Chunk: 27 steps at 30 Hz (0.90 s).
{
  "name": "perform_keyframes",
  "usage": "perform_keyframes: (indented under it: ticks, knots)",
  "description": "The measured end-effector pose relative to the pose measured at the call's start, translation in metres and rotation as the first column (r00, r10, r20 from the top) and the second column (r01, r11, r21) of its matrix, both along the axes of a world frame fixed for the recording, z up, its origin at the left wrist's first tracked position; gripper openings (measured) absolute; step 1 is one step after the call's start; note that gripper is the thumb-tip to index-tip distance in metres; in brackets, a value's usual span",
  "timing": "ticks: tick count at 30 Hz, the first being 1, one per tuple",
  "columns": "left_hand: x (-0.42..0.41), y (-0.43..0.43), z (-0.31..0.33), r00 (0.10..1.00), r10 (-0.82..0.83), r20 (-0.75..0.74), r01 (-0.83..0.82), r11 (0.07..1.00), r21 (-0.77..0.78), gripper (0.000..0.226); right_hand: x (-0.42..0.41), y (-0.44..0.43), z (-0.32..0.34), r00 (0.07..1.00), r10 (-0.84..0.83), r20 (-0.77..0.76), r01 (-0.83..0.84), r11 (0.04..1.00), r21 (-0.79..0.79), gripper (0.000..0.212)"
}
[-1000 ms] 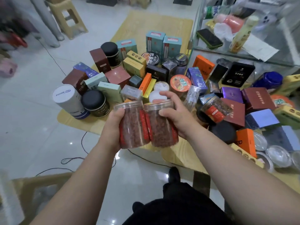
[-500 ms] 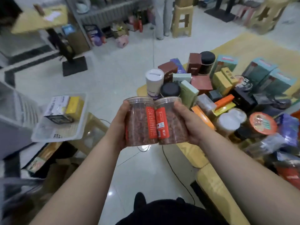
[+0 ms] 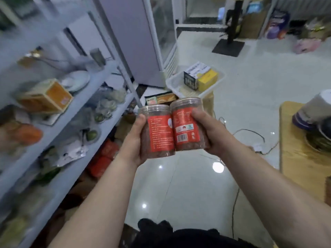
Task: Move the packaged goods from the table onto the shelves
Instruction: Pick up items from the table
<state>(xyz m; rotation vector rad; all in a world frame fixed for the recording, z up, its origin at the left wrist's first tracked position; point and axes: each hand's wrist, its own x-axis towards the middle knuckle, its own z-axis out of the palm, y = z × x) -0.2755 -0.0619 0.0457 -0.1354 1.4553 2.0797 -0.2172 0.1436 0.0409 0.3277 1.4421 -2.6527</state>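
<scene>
Pale blue-grey shelves fill my left side, blurred, with an orange box lying on one tier. Right of them, above the glossy floor, my left hand curls its fingers round the left jar. My right hand grips the right jar likewise, and the two clear, red-labelled jars touch side by side, roughly upright, in the air between the shelves and the tabletop. Behind them a white basket holds two boxes, and a blurred white canister stands on the wooden tabletop at far right.
</scene>
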Motion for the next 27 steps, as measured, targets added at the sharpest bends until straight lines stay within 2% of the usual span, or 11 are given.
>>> perform_keyframes:
  ticks: [2, 4, 9, 11, 13, 15, 17, 19, 22, 25, 27]
  knots:
    - [0.003, -0.044, 0.004, 0.988, 0.155, 0.016, -0.154, 0.988, -0.016, 0.065, -0.014, -0.041, 0.008, 0.994, 0.103, -0.035, -0.102, 0.994, 0.026, 0.028]
    - [0.012, -0.088, 0.013, 0.954, 0.291, 0.068, -0.289, 0.957, -0.038, 0.065, -0.030, -0.085, 0.015, 0.980, 0.197, -0.033, -0.196, 0.979, 0.048, 0.028]
    - [0.036, -0.213, 0.033, 0.888, 0.456, 0.065, -0.457, 0.889, 0.009, 0.098, -0.062, -0.212, 0.031, 0.931, 0.365, 0.014, -0.364, 0.926, 0.100, 0.065]
    - [0.043, -0.265, 0.043, 0.843, 0.535, 0.049, -0.536, 0.844, 0.007, 0.082, -0.071, -0.267, 0.038, 0.902, 0.431, 0.027, -0.431, 0.896, 0.104, 0.064]
    - [0.051, -0.317, 0.055, 0.796, 0.604, 0.021, -0.605, 0.796, 0.016, 0.061, -0.079, -0.325, 0.045, 0.854, 0.519, 0.001, -0.516, 0.849, 0.112, 0.060]
    - [0.063, -0.372, 0.060, 0.757, 0.653, -0.028, -0.653, 0.757, -0.001, 0.058, -0.084, -0.385, 0.055, 0.806, 0.591, -0.031, -0.581, 0.801, 0.147, 0.075]
    - [0.078, -0.422, 0.068, 0.721, 0.686, -0.098, -0.689, 0.724, -0.008, 0.073, -0.086, -0.442, 0.065, 0.761, 0.648, -0.033, -0.634, 0.753, 0.175, 0.091]
    - [0.091, -0.469, 0.074, 0.685, 0.710, -0.161, -0.722, 0.691, -0.025, 0.096, -0.087, -0.496, 0.075, 0.716, 0.695, -0.066, -0.677, 0.714, 0.179, 0.085]
    - [0.104, -0.531, 0.084, 0.530, 0.822, -0.208, -0.838, 0.546, 0.021, 0.072, -0.089, -0.569, 0.092, 0.613, 0.779, -0.133, -0.762, 0.627, 0.164, 0.097]
    - [0.113, -0.576, 0.100, 0.436, 0.871, -0.226, -0.886, 0.459, 0.060, 0.054, -0.096, -0.628, 0.110, 0.526, 0.824, -0.209, -0.809, 0.561, 0.178, 0.068]
    - [0.117, -0.600, 0.110, 0.409, 0.874, -0.262, -0.898, 0.437, 0.058, 0.057, -0.104, -0.662, 0.120, 0.463, 0.841, -0.280, -0.819, 0.527, 0.229, 0.059]
